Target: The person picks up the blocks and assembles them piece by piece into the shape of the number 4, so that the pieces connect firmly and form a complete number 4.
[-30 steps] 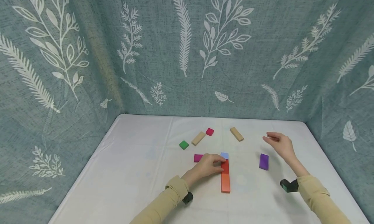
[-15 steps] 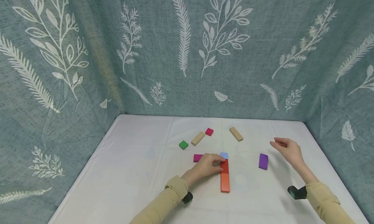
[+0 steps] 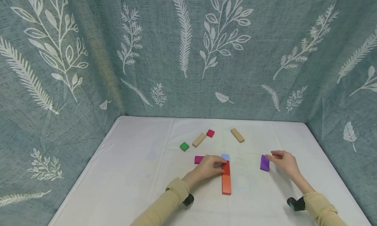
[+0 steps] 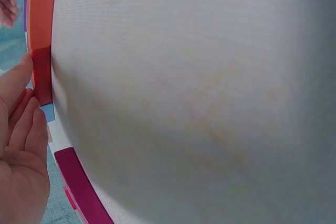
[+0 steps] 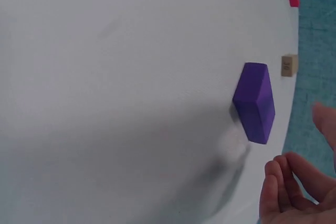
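Note:
On the white table, a red block (image 3: 226, 168) lies end to end between a light blue block (image 3: 225, 157) and an orange block (image 3: 226, 185). My left hand (image 3: 206, 167) holds the red block, thumb towards its orange end and fingers towards its blue end. Left of that row, partly behind the hand, is a magenta block (image 3: 198, 159). Over on the right, a purple block (image 3: 264, 164) sits slightly turned. My right hand (image 3: 285, 163) hovers beside it, thumb and fingers spread apart; the right wrist view shows a gap between the fingertips and the purple block (image 5: 255, 102).
Farther back lie a green block (image 3: 184, 146), a plain wooden block (image 3: 199, 140), a small crimson block (image 3: 210, 133) and a second wooden block (image 3: 237, 135). A teal leaf-patterned curtain (image 3: 176, 98) rises behind the table (image 3: 141, 183) and at both sides.
My right hand first drew back to the right, then came down and leftward to the purple block. My left hand has stayed at the red block.

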Demonstrator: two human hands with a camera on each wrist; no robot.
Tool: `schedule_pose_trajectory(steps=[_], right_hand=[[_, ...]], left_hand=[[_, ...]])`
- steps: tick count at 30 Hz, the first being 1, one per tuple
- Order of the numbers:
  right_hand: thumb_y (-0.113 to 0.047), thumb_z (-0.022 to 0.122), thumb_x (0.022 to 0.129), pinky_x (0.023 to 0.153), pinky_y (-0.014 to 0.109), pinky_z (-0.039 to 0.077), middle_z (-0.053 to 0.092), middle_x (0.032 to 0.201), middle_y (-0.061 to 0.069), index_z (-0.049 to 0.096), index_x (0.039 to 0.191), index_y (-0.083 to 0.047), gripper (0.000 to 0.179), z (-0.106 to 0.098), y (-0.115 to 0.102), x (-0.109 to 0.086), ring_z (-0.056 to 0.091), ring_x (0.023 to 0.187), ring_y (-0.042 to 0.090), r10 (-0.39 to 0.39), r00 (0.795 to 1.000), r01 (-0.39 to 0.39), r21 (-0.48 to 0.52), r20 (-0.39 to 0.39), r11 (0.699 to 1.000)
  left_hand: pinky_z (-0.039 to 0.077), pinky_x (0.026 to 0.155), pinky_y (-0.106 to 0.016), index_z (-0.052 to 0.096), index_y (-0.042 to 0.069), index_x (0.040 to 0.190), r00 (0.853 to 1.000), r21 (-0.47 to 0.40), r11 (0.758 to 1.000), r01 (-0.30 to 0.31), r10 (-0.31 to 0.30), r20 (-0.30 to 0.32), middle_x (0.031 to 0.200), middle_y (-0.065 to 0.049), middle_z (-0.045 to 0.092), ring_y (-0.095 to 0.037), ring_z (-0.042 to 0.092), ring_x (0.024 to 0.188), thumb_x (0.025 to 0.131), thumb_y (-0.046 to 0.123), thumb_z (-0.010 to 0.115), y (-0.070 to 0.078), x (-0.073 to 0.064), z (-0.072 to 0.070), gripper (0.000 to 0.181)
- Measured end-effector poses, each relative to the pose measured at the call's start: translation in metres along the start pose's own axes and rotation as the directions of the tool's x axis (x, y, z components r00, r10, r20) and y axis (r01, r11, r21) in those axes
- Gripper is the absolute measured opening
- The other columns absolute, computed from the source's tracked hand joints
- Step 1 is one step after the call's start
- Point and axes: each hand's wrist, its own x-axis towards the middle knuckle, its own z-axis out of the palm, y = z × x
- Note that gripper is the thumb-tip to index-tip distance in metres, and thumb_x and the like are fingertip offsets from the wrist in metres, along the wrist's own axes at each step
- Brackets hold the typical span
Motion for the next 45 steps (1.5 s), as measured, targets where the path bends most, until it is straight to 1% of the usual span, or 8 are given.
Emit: schedule_pose_trajectory(steps=[8,14,20,25,29,33,41,45], right_hand=[[-0.033,0.064,0.089,0.082,0.046,0.054,0.060,0.112,0.033,0.055,0.119,0.014,0.056,0.009,0.003,-0.002,0.059,0.100,0.041,0.023,0.999,-0.023,-0.016,0.022,1.000],[-0.030,0.066,0.088,0.079,0.044,0.055,0.062,0.110,0.032,0.056,0.118,0.014,0.055,0.016,0.003,-0.002,0.061,0.097,0.040,0.012,1.000,-0.012,-0.015,0.022,1.000],[-0.025,0.070,0.085,0.077,0.042,0.057,0.060,0.111,0.033,0.055,0.119,0.014,0.055,0.023,0.003,0.001,0.061,0.097,0.041,-0.024,0.999,0.024,-0.004,0.021,1.000],[-0.023,0.074,0.081,0.082,0.046,0.055,0.056,0.116,0.035,0.054,0.121,0.013,0.058,0.029,0.004,0.002,0.059,0.101,0.043,-0.059,0.998,0.059,-0.005,0.020,0.998],[-0.018,0.075,0.079,0.083,0.049,0.054,0.056,0.114,0.035,0.054,0.120,0.014,0.056,0.032,0.005,0.003,0.059,0.100,0.044,-0.109,0.994,0.109,-0.025,0.003,0.994],[-0.013,0.075,0.078,0.082,0.048,0.054,0.058,0.110,0.034,0.054,0.120,0.014,0.053,0.033,0.006,0.004,0.060,0.097,0.043,-0.133,0.991,0.133,-0.029,-0.005,0.991],[-0.007,0.074,0.077,0.080,0.046,0.055,0.062,0.107,0.031,0.056,0.118,0.013,0.049,0.033,0.008,0.004,0.063,0.094,0.040,-0.172,0.985,0.172,-0.006,-0.032,0.985],[-0.006,0.074,0.077,0.082,0.048,0.054,0.062,0.109,0.032,0.057,0.118,0.012,0.048,0.031,0.007,0.005,0.063,0.097,0.042,-0.186,0.982,0.186,0.005,-0.042,0.983]], left_hand=[[0.049,0.095,-0.021,0.068,0.008,0.115,0.999,0.010,0.999,-0.032,0.032,-0.009,0.114,-0.003,0.070,-0.013,0.063,0.110,0.082,0.014,0.074,-0.001,0.001,-0.001,0.035],[0.049,0.095,-0.020,0.068,0.007,0.114,0.999,0.015,0.999,-0.048,0.049,-0.018,0.113,-0.003,0.070,-0.013,0.063,0.110,0.081,0.014,0.074,-0.001,0.000,-0.001,0.034],[0.049,0.094,-0.020,0.069,0.008,0.114,0.999,0.011,0.999,-0.047,0.047,-0.022,0.113,-0.003,0.070,-0.013,0.063,0.109,0.081,0.014,0.074,0.000,0.000,-0.001,0.034],[0.049,0.094,-0.020,0.068,0.009,0.115,0.999,0.010,0.999,-0.033,0.033,-0.016,0.113,-0.001,0.070,-0.012,0.063,0.109,0.082,0.015,0.074,0.000,0.000,0.000,0.034],[0.049,0.095,-0.020,0.068,0.009,0.115,0.999,0.005,1.000,-0.031,0.031,-0.017,0.113,-0.001,0.070,-0.012,0.063,0.109,0.081,0.015,0.074,0.000,0.000,0.000,0.035],[0.049,0.095,-0.020,0.068,0.008,0.115,0.999,0.005,0.999,-0.043,0.043,-0.022,0.113,-0.002,0.070,-0.013,0.063,0.109,0.081,0.014,0.074,0.001,0.000,-0.001,0.034],[0.049,0.095,-0.020,0.068,0.008,0.116,0.999,-0.001,0.999,-0.033,0.033,-0.019,0.114,-0.002,0.070,-0.013,0.062,0.110,0.082,0.015,0.074,0.001,0.000,-0.001,0.035],[0.049,0.095,-0.019,0.068,0.008,0.115,0.999,0.002,0.999,-0.036,0.036,-0.021,0.113,-0.003,0.070,-0.013,0.063,0.110,0.081,0.014,0.074,0.000,0.000,-0.001,0.035]])
